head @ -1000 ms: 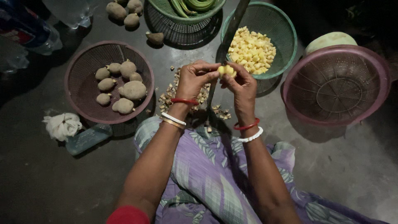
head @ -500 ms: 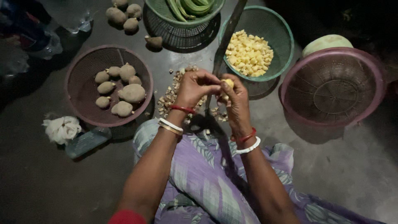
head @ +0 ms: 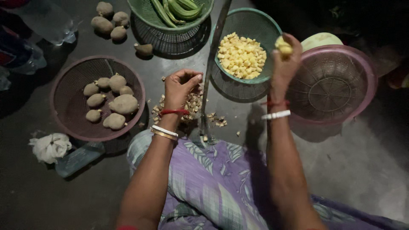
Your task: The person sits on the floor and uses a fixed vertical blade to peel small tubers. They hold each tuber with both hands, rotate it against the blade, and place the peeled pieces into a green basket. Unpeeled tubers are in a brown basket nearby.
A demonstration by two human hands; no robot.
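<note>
Gripping a peeled potato piece (head: 283, 45), the right hand (head: 284, 64) is held above the green basket (head: 272, 30) of diced potato; the piece is largely hidden by fingers, so its axis cannot be determined. The left hand (head: 181, 87) is seen loosely curled, empty, beside the upright blade (head: 211, 64).

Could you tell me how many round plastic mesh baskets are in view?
4: a maroon basket of unpeeled potatoes at left, a green basket at top, a teal basket of potato cubes, and a pink empty basket at right.
</note>
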